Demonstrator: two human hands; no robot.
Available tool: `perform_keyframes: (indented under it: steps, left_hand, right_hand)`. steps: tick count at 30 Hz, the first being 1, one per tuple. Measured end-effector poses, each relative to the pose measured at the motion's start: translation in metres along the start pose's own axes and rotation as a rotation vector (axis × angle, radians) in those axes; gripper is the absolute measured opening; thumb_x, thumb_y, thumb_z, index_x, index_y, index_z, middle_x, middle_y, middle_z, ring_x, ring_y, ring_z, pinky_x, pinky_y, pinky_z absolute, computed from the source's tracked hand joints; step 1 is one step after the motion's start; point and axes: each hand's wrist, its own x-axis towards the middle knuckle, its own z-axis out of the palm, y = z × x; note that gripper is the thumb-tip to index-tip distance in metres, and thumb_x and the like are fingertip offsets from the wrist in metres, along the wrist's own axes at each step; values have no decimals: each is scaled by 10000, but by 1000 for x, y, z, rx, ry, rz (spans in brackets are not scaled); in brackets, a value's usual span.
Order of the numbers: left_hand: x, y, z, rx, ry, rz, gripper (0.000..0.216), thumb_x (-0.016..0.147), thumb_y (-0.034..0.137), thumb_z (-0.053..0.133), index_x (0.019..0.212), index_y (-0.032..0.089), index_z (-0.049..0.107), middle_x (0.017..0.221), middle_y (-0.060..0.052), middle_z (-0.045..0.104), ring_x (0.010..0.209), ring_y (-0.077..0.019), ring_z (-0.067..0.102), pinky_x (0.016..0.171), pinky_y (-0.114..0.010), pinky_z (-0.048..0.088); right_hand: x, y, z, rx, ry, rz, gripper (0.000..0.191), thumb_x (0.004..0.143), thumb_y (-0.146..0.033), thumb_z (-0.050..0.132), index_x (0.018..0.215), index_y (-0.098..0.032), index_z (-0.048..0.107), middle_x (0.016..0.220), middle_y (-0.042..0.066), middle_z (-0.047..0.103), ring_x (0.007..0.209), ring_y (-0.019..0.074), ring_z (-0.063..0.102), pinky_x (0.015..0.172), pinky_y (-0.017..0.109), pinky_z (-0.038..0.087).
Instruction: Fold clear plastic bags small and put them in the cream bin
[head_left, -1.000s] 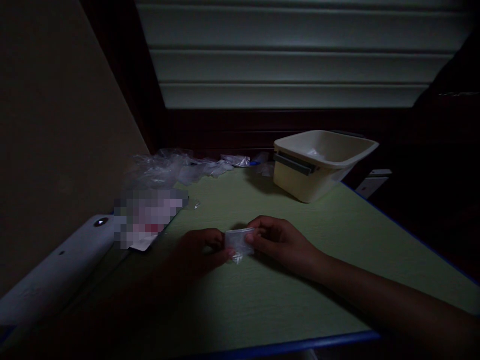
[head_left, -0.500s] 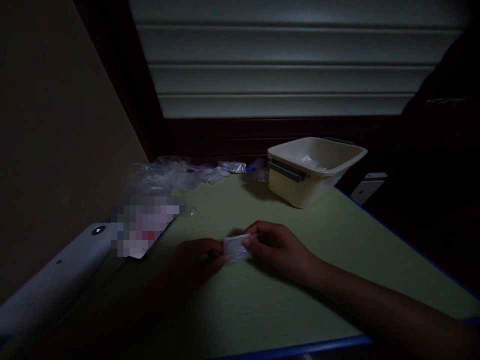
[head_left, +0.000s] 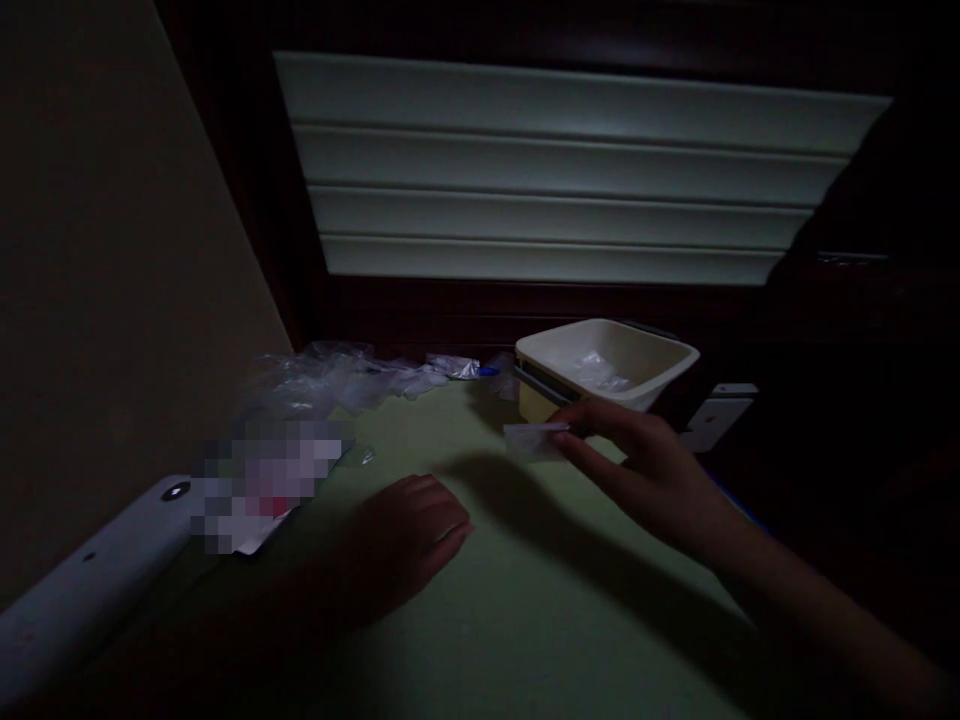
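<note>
My right hand (head_left: 630,455) pinches a small folded clear plastic bag (head_left: 529,440) between thumb and fingers. It is raised over the table, just in front of a cream plastic bin (head_left: 540,403) with dark handles. More clear plastic (head_left: 596,370) lies inside that bin. Lower and to the left, my left hand (head_left: 416,530) is above the pale green table (head_left: 510,600), its fingers curled together and the thumb close under them. Nothing shows in it, though its palm is hidden and dark.
Crumpled clear plastic bags (head_left: 330,375) are heaped along the table's back left. A partly blurred-out packet (head_left: 262,500) and a long white device (head_left: 97,570) lie at the left by the wall. Beyond the right edge stands a white object (head_left: 720,415). A slatted panel (head_left: 525,210) rises behind.
The left hand has let go of the small plastic bag. My right hand has carried it up and away toward the bin. The view has tilted up slightly.
</note>
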Motion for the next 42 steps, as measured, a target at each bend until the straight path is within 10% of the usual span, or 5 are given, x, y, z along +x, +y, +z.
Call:
perform_keyframes:
  steps: [7, 16, 29, 42]
  left_hand:
    - [68, 10, 34, 102, 224, 165, 153, 945, 148, 459, 953, 128, 611, 1016, -113, 643, 986, -233, 579, 840, -388, 499]
    - [124, 9, 90, 220, 411, 185, 492, 882, 180, 500, 1333, 41, 364, 1329, -227, 451, 1326, -329, 327, 1057, -502, 372]
    - [114, 0, 97, 344, 323, 203, 381, 809, 161, 575, 1189, 148, 567, 1339, -139, 439, 1310, -295, 358, 1131, -463, 218]
    - [116, 3, 101, 353, 377, 178, 255, 858, 176, 566, 1099, 205, 643, 1286, -74, 485, 1214, -231, 446, 1148, -428, 211]
  right_hand:
    - [24, 36, -65, -94, 135, 89, 237, 787, -432, 636, 821, -199, 662, 774, 46, 694, 701, 201, 651, 594, 268, 490]
    - [65, 91, -118, -112, 188, 192, 416, 660, -597, 685, 747, -192, 646, 698, 44, 674, 618, 185, 617, 568, 276, 473]
    - [126, 139, -115, -160, -229, 255, 268, 802, -431, 629, 779, -164, 634, 700, 19, 664, 661, 164, 637, 610, 260, 490]
    - [160, 172, -101, -444, -605, 486, 274, 940, -311, 573, 1171, -164, 572, 1158, 77, 602, 945, 210, 628, 789, 402, 539]
